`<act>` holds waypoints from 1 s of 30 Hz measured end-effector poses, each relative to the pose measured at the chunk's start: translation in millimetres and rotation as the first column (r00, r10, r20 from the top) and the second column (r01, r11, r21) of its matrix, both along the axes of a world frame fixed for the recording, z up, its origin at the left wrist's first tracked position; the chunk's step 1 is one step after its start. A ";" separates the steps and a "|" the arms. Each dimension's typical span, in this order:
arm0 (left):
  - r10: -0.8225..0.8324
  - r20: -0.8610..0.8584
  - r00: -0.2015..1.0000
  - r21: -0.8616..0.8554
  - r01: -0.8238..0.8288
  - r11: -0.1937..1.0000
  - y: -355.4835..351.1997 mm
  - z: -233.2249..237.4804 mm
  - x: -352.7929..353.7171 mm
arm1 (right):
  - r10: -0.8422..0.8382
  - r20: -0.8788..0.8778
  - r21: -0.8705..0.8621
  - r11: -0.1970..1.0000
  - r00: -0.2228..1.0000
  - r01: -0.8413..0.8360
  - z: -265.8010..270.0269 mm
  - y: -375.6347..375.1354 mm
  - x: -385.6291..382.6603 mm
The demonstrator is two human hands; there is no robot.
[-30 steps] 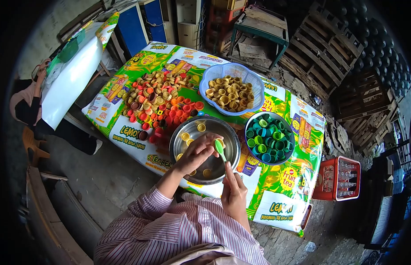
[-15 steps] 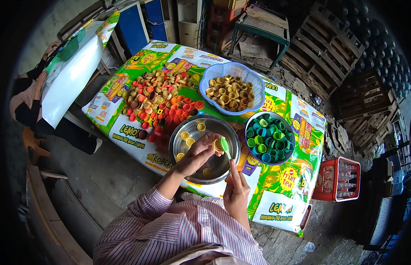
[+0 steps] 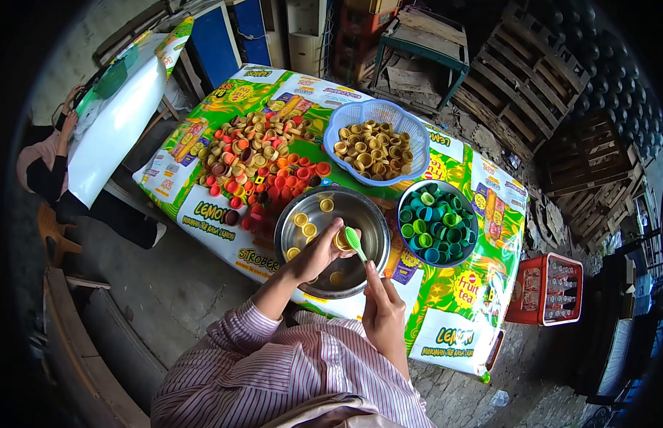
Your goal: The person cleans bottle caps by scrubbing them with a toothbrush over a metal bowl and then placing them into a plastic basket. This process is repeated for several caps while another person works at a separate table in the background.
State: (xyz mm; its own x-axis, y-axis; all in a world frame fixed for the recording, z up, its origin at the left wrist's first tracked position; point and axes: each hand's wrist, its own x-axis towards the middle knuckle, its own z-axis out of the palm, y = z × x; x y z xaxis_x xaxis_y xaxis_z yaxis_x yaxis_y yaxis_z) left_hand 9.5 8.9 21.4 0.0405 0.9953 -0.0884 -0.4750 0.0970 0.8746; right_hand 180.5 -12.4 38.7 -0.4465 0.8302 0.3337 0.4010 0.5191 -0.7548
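Observation:
Over the steel bowl (image 3: 285, 221), my left hand (image 3: 316, 255) pinches a yellow bottle cap (image 3: 341, 241) between thumb and fingers. My right hand (image 3: 383, 303) grips the handle of a green toothbrush (image 3: 355, 242), its head right at the cap. Several yellow caps (image 3: 309, 230) lie in the bowl, which seems to hold some water. Right of it stands a bowl of green caps (image 3: 435, 225). Behind sits a blue plastic basket (image 3: 419, 135) with tan caps (image 3: 374, 148) in it. A loose pile of red, orange and tan caps (image 3: 253, 157) spreads to the left.
A printed Fruit Tea sheet (image 3: 445, 335) covers the table. At the right, a red crate (image 3: 552, 289) of bottles stands on the floor. Wooden pallets (image 3: 524, 78) lean at the back right. Another person (image 3: 50, 164) sits at the far left by a second covered table (image 3: 117, 121).
The toothbrush head has shifted slightly down and left against the cap, and its angle has changed. My left hand has moved a little lower, still holding the cap.

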 end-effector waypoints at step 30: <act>0.216 -0.975 0.046 0.220 0.084 0.972 -11.8 9.5 -38.1 | -0.117 0.201 0.031 0.993 0.973 0.113 -10.7 10.3 27.5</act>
State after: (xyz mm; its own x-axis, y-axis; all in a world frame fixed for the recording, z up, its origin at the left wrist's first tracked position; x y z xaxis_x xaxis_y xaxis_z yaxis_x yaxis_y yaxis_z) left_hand -28.7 -2.9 30.8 -0.0030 0.9842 0.1769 0.8567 -0.0887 0.5080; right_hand 208.0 -2.0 27.9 -0.4079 0.8744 0.2626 0.6022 0.4739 -0.6425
